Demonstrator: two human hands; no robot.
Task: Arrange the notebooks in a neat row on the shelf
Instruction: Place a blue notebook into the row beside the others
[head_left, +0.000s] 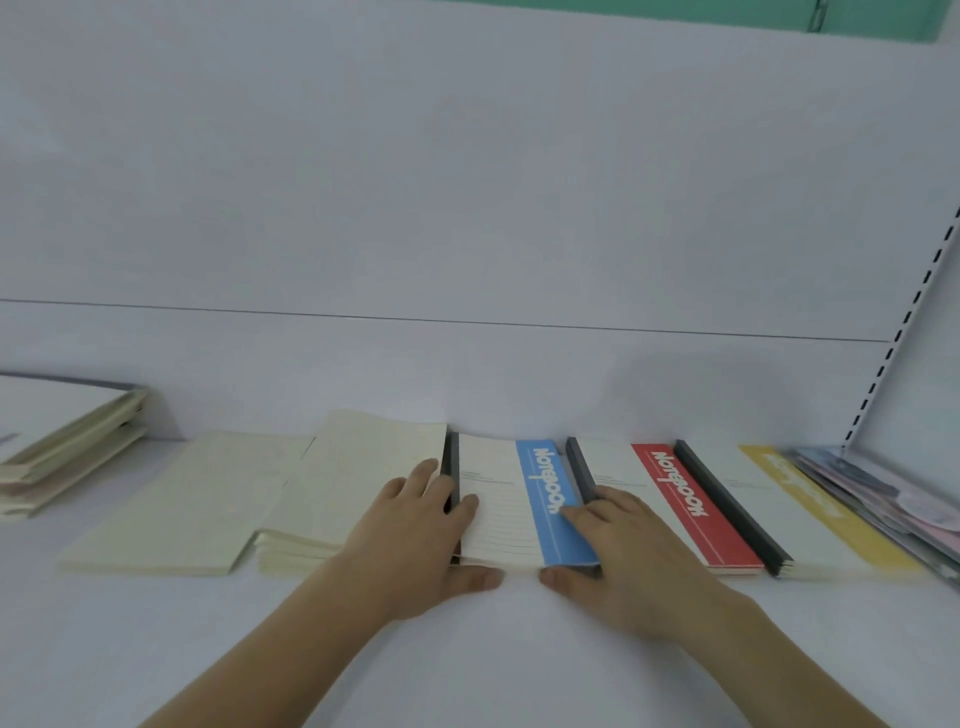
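We press our left hand (415, 525) and right hand (618, 540) flat, fingers spread, on the two sides of the blue-banded notebook (519, 504), thumbs at its near edge. It lies flat on the white shelf (156, 649), between a cream notebook stack (353, 483) and the red-banded notebook (680, 499), with a yellow-banded notebook (810, 514) further right.

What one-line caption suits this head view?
Both hands, left hand and right hand, square up the blue-striped notebook beside the red-striped notebook on a white shelf.
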